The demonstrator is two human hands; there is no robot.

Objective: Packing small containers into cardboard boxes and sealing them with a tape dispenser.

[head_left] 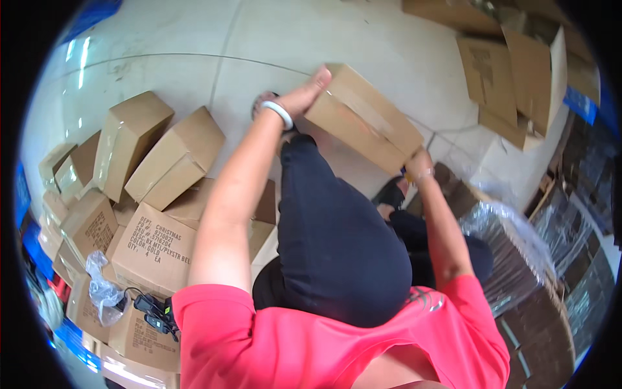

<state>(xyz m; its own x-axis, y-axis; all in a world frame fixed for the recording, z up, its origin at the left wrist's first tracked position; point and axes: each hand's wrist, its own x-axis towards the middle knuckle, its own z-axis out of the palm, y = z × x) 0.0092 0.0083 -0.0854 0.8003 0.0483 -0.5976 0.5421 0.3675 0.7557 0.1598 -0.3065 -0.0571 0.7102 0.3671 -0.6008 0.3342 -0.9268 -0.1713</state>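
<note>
Carton (366, 120) is slanting at one o'clock, the left hand (303, 98), half open, gripping its left end; the right hand (420, 164) is resting at its right end, hold unclear. Supporting both ends evenly should be steadying it. Piled cartons (155, 233) are crowding nine o'clock, a wrapped stack (518, 259) four; the bent leg (343, 240) is blocking six, a clear bag (103, 290) eight.

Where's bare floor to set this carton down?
Widest patch: pale floor beyond the held carton, between the piled boxes at left and open cartons at upper right. Crowded: left pile, and right side by plastic-wrapped stack.
</note>
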